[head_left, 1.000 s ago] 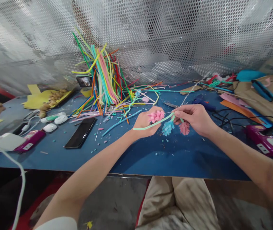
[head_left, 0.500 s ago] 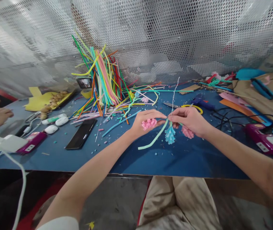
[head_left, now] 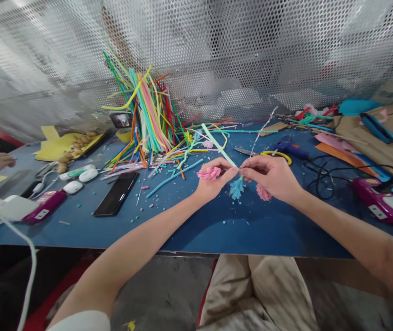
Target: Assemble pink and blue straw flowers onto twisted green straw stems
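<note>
Swung up from about eight o'clock, the pale green stem point(head_left: 219, 147) pointed between ten and eleven, pinched by the left hand point(head_left: 213, 184); the right hand point(head_left: 274, 177) gripped the twisted wire point(head_left: 263, 132), angled toward one, blue flower point(head_left: 237, 188) at six.

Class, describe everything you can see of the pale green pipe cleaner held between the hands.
The pale green pipe cleaner is a slim, single-coloured strip, apparently soft and fuzzy. It looks nearly straight, slanting up and leftward from the fingertips, away from the person, with its far end free above the blue table. The left hand pinches it near its lower end, close to the fingertips of the right hand. Fingers hide exactly where that end stops.
</note>
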The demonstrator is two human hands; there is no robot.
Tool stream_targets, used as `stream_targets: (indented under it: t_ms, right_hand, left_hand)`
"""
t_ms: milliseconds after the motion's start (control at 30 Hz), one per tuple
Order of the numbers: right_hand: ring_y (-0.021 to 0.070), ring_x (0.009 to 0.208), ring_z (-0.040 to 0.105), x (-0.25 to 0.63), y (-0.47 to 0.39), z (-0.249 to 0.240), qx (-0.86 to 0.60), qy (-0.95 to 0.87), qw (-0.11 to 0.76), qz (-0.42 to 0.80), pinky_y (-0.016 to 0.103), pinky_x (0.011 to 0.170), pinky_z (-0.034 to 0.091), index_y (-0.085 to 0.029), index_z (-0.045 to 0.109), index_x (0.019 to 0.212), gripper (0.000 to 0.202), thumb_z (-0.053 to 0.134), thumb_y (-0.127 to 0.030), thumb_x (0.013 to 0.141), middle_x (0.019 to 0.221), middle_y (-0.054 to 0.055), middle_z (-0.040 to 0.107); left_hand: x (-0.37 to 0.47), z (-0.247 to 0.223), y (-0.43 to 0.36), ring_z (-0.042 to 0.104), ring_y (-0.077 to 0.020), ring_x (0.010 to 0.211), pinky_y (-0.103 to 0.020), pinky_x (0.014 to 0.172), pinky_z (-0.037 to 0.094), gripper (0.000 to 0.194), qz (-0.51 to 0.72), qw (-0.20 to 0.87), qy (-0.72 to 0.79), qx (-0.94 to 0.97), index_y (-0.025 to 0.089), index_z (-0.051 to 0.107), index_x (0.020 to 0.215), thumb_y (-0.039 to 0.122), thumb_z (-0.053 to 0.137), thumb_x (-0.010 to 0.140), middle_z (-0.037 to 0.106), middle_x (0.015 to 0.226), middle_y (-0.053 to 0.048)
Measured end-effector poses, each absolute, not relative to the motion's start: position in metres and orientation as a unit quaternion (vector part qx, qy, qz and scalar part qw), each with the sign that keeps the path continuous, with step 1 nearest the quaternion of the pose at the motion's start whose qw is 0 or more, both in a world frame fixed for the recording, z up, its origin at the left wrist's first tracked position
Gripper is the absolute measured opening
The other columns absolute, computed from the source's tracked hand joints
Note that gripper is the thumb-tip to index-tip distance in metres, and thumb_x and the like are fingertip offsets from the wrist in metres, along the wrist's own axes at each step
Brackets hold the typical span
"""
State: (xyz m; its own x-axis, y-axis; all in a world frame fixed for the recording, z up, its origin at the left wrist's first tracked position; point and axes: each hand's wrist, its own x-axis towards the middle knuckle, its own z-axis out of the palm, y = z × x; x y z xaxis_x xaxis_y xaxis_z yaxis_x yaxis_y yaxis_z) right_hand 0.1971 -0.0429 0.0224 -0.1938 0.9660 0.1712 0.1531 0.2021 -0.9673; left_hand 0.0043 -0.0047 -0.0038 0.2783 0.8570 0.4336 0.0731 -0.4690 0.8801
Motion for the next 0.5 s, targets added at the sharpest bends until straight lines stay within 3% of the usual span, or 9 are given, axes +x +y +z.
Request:
stream_targets:
  t_ms: [200,333,500]
  right_hand:
    - [0.0117,0.046,0.058,0.198,-0.038,0.024,-0.435,-0.583,0.472,0.498,0.025,0.037,0.045,-0.021,0.072,0.087,0.028,0.078,-0.046,0.077,0.069,0.003,0.068]
    - [0.0090,0.057,0.058,0.205,-0.027,0.024,-0.420,-0.484,0.466,0.610,0.022,0.052,0.051,-0.020,0.071,0.078,0.022,0.081,-0.040,0.076,0.067,0.000,0.064]
    - [0.0082,0.055,0.054,0.207,-0.022,0.023,-0.429,-0.409,0.418,0.688,0.021,0.051,0.050,-0.019,0.069,0.076,0.022,0.080,-0.038,0.077,0.071,0.000,0.063]
  left_hand:
    - [0.007,-0.006,0.001,0.051,-0.0082,0.056,-0.023,0.054,0.043,0.035,0.486,0.408,0.327,0.700,0.016,0.066,0.083,0.050,0.071,0.085,0.061,0.066,0.001]
    - [-0.005,-0.006,0.017,0.047,-0.0089,0.058,-0.024,0.058,0.041,0.032,0.504,0.285,0.333,0.744,0.017,0.068,0.085,0.050,0.069,0.087,0.058,0.067,0.002]
    - [-0.015,-0.005,0.027,0.049,-0.0135,0.072,-0.030,0.071,0.046,0.028,0.526,0.091,0.322,0.782,0.020,0.065,0.087,0.046,0.073,0.085,0.053,0.073,0.001]
